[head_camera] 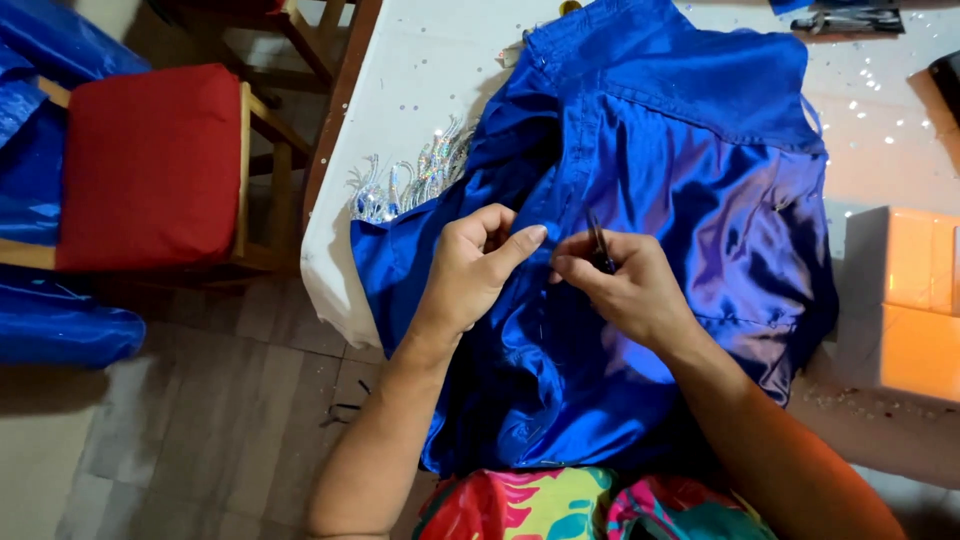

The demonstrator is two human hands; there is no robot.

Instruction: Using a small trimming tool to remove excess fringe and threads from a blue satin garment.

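Observation:
A shiny blue satin garment (690,170) lies spread over a white table (420,70) and hangs down over its front edge. My left hand (478,265) pinches a fold of the blue cloth by a seam, thumb stretched toward the right. My right hand (625,285) is closed on a small dark tool (598,242) with its thin tip pointing up along the seam. The two hands almost touch. A strip of silvery sequin trim (410,180) sticks out from under the garment's left side.
A wooden chair with a red cushion (150,165) stands left of the table. More blue fabric (50,325) lies at the far left. Loose sequins dot the table at the back right. A pale box (915,300) sits at the right. Dark thread scraps lie on the tiled floor (340,410).

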